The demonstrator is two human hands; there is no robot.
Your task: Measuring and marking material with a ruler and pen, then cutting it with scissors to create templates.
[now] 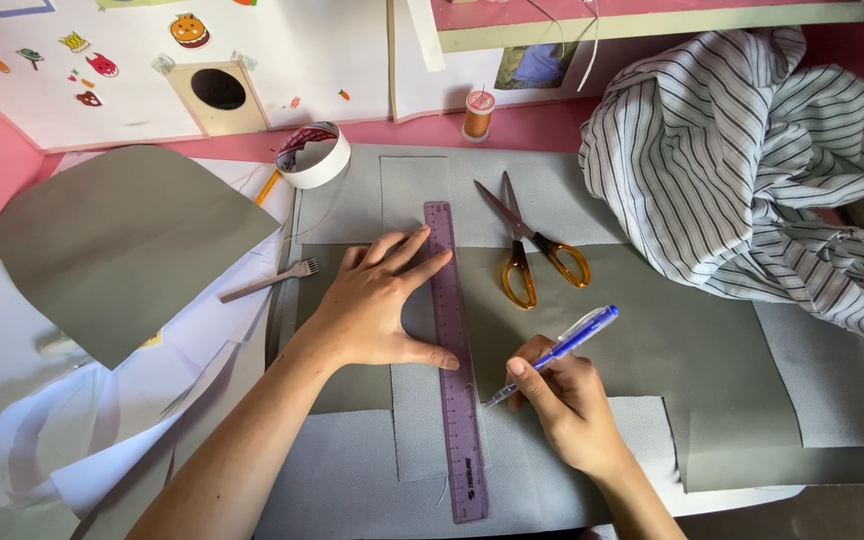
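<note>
My left hand [377,305] lies flat with fingers spread, pressing a purple ruler [457,420] onto grey fabric [672,340]. The ruler runs lengthwise away from me. My right hand [567,405] grips a blue pen [562,348], its tip touching the fabric right beside the ruler's right edge. A paler grey strip [417,420] lies under the ruler.
Orange-handled scissors [532,250] lie open just beyond the pen. Striped cloth [752,160] is bunched at the right. A tape roll [314,155], a thread spool [477,113], a metal pronged tool [272,280] and a rounded grey piece [122,245] on white paper sit left and behind.
</note>
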